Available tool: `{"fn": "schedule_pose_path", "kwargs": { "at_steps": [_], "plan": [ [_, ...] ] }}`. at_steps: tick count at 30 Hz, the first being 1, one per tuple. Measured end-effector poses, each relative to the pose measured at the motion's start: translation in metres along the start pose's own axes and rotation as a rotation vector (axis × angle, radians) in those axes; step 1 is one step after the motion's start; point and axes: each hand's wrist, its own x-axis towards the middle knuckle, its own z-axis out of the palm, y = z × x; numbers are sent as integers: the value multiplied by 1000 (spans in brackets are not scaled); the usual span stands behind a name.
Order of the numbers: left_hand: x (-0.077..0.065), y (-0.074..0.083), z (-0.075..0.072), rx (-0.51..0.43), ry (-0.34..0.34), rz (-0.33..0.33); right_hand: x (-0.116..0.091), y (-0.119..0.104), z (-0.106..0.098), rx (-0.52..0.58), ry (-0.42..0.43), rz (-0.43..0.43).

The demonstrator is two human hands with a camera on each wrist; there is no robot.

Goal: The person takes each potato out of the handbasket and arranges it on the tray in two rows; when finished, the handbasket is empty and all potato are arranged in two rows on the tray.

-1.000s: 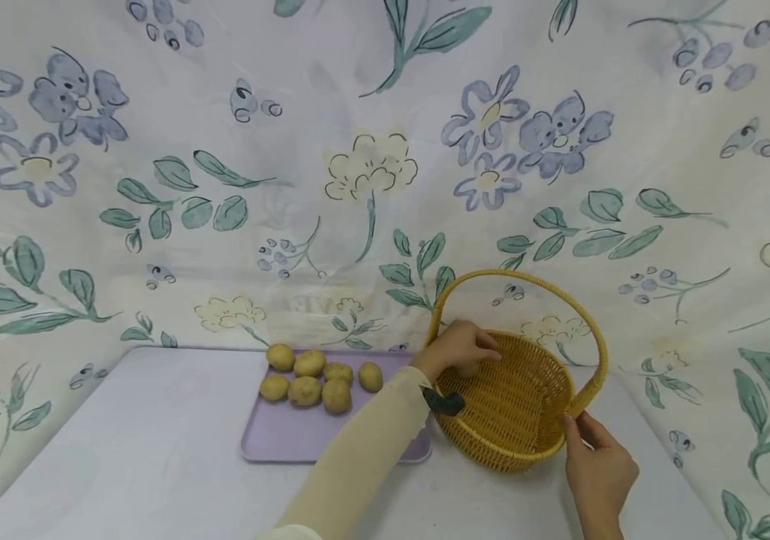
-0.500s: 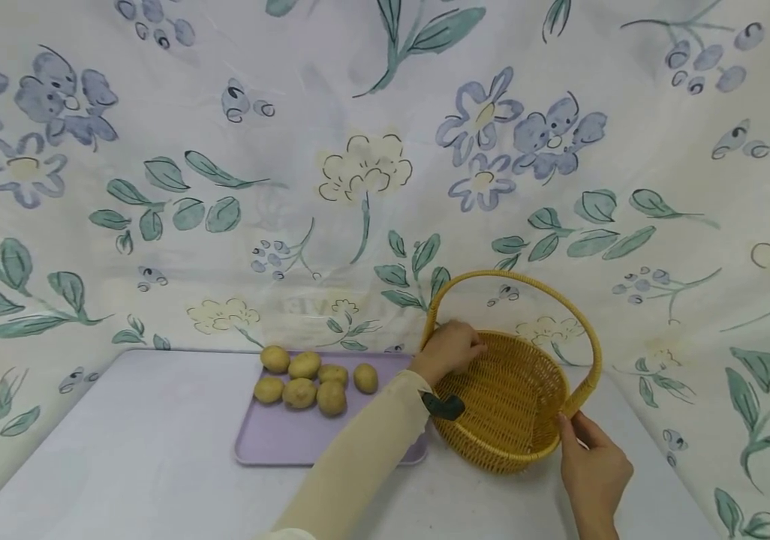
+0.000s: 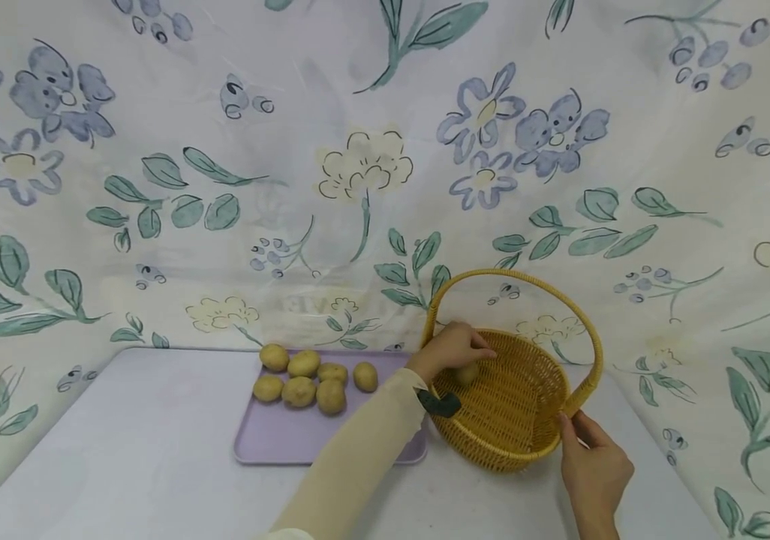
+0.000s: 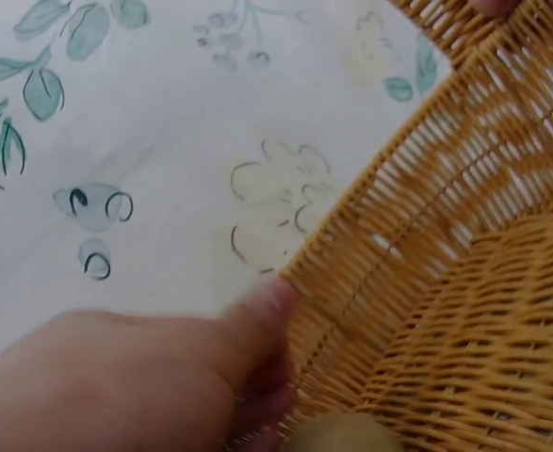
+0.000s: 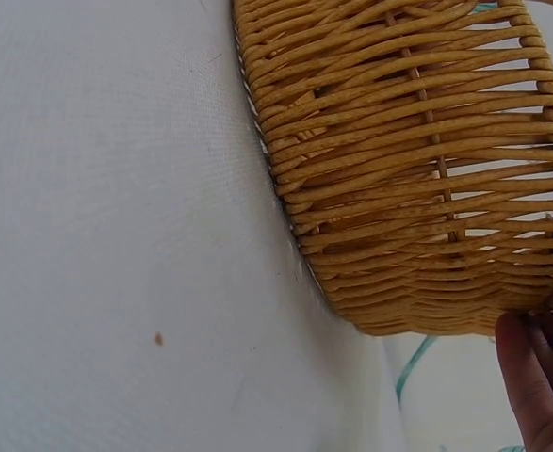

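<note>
A wicker basket (image 3: 513, 397) with a tall arched handle stands at the table's right, tilted somewhat toward the camera. My right hand (image 3: 594, 469) pinches its rim at the front right, near the handle's foot; in the right wrist view the fingers (image 5: 530, 377) meet the rim. My left hand (image 3: 454, 349) reaches over the left rim into the basket. Just below its fingers a potato (image 3: 466, 373) shows inside; in the left wrist view that potato (image 4: 342, 435) is at the bottom edge, beyond the fingertips. Part of the left hand's underside is hidden.
A purple tray (image 3: 290, 442) lies left of the basket and bears several potatoes (image 3: 299, 391) at its back. The left forearm (image 3: 351, 457) crosses over the tray's right part. A floral cloth (image 3: 358, 187) hangs behind the white table (image 3: 121, 450).
The left hand dips inside the basket, then rises slightly, and the potato beneath it comes back into sight. The right hand keeps its hold on the rim. The view shifts a little.
</note>
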Motion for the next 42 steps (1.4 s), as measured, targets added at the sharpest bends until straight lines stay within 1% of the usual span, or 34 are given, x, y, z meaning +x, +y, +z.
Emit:
{"fn": "schedule_pose_path", "kwargs": {
  "at_steps": [2, 5, 8, 12, 14, 20, 25, 28, 31, 33, 37, 40, 42],
  "plan": [
    [-1, 1, 2, 47, -24, -16, 0, 1, 0, 5, 4, -8],
    [-2, 2, 3, 91, -39, -47, 0, 2, 1, 4, 4, -2],
    [-2, 2, 3, 137, -78, -70, 0, 1, 1, -1, 6, 4],
    [-2, 2, 2, 146, -146, -105, 0, 1, 0, 16, 6, -11],
    [-3, 2, 2, 136, -162, -115, 1, 1, -1, 21, 5, -15],
    [-2, 3, 3, 151, -170, -113, 3, 2, -1, 11, 4, -6],
    [-5, 2, 4, 162, -174, -139, 1, 0, -1, 17, -5, -5],
    [-6, 1, 4, 141, -173, -150, 1, 0, -1, 16, -7, -17],
    [-7, 0, 4, 142, -177, -137, 0, 0, 0, 13, -13, -18],
    [-7, 0, 4, 159, -185, -120, 0, 0, 0, 0, -13, -7],
    [-5, 0, 3, 193, -214, -56, 0, 0, 0, -16, -6, 14],
    [-4, -1, 3, 178, -236, -26, 0, 1, 0, -11, 0, 11],
    [-4, -1, 4, 154, -249, -23, 1, 1, 0, -15, 1, 5]
  ]
}}
